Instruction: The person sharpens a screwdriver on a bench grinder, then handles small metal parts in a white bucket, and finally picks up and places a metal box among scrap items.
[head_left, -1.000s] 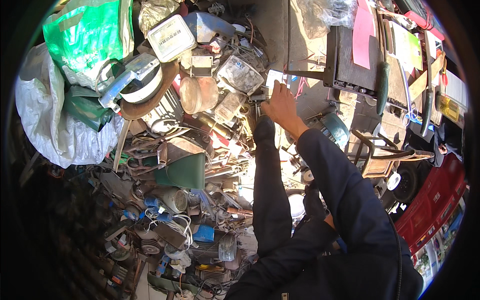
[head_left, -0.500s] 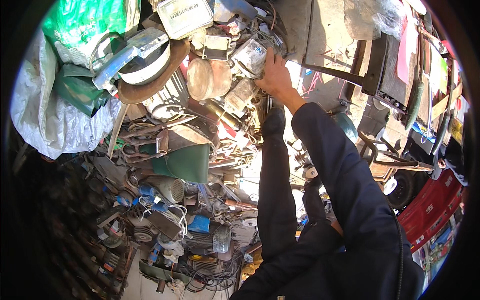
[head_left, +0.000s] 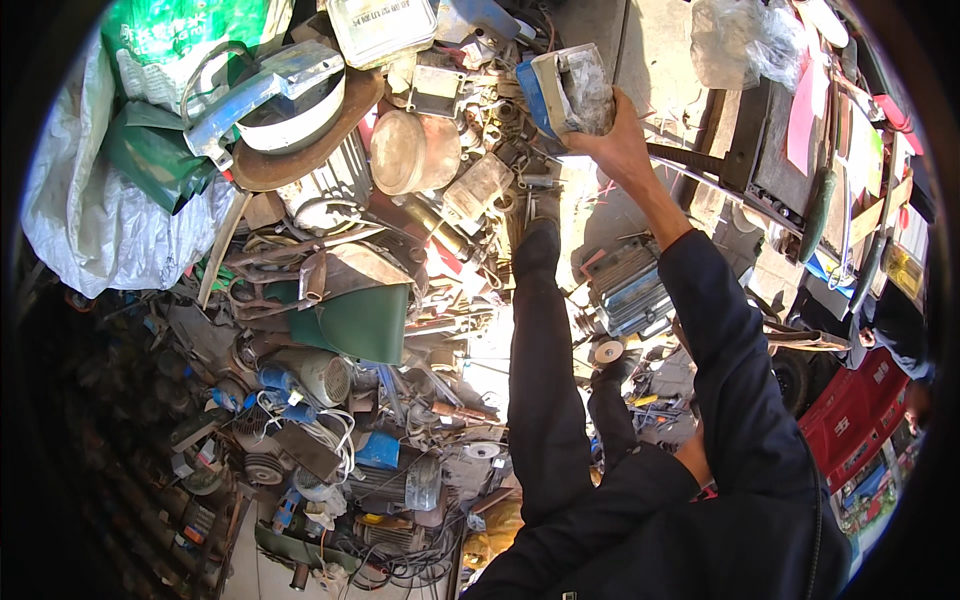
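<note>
My right hand (head_left: 615,145) is closed round a small blue-and-white box (head_left: 545,95), its arm stretched out toward the far side. Greyish, crinkled, plastic-like stuff (head_left: 588,92) shows at the end of the box beside my fingers. The box is held up at the right edge of a scrap heap with several small metal fittings (head_left: 515,130). My left hand (head_left: 693,455) is low by my leg, with only its back showing and the fingers hidden. A round dusty tin (head_left: 400,153) and a dusty squarish block (head_left: 478,188) lie left of the box.
A finned electric motor (head_left: 632,290) lies beneath my right forearm. Green bent sheet (head_left: 365,325), motors (head_left: 325,378) and cables (head_left: 345,440) crowd the left. A workbench (head_left: 790,130) with a long bar stands at right, near a red vehicle panel (head_left: 860,405). Another person (head_left: 900,330) is at the right edge.
My right hand has lifted the box off the heap and carried it to the right, turning it so its blue side shows. The finned motor has come into view under my arm.
</note>
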